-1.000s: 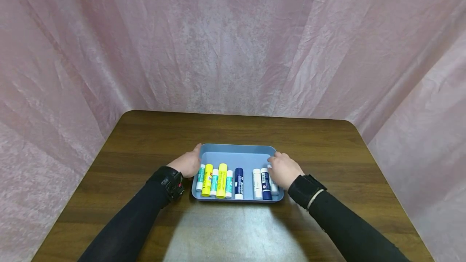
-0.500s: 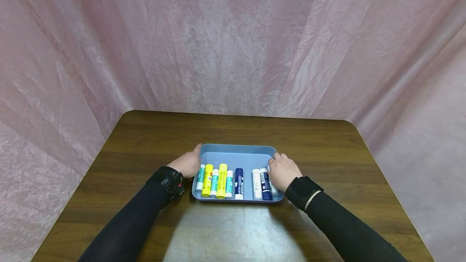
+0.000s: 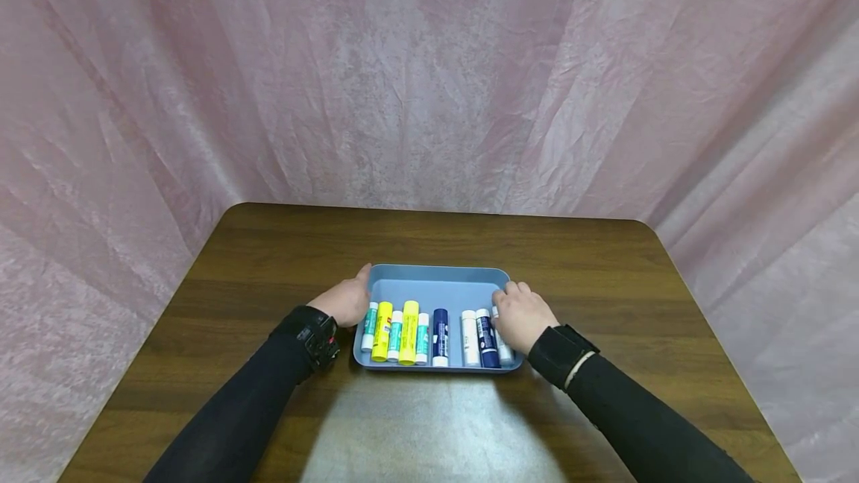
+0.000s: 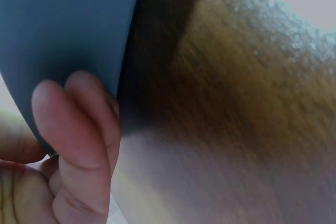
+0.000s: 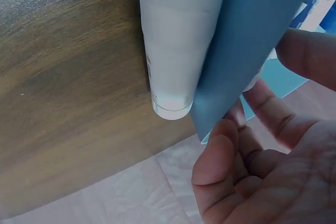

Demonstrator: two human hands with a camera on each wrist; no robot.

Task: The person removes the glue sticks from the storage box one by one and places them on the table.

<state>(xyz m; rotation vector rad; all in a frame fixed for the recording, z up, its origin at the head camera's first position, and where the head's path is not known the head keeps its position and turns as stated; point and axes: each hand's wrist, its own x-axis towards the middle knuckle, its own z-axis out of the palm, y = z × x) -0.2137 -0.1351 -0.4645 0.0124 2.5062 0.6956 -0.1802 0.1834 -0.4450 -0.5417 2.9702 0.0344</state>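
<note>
On the counter (image 3: 429, 241), your blue tray (image 3: 439, 274) stretches left to right. Your left hand (image 3: 345, 302) pinches its left wall; your right hand (image 3: 525, 315) bends over the right rim, though I cannot tell whether it pinches anything. Inside, the white stick (image 3: 470, 339) and navy stick (image 3: 487, 335) have just slid left, seemingly tightening the row; both lie front to back, the navy one's white end pointing away.

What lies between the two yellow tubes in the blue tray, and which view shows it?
One teal-and-white tube lies between the left-hand yellow tube and the right-hand yellow tube; the head view shows it.
</note>
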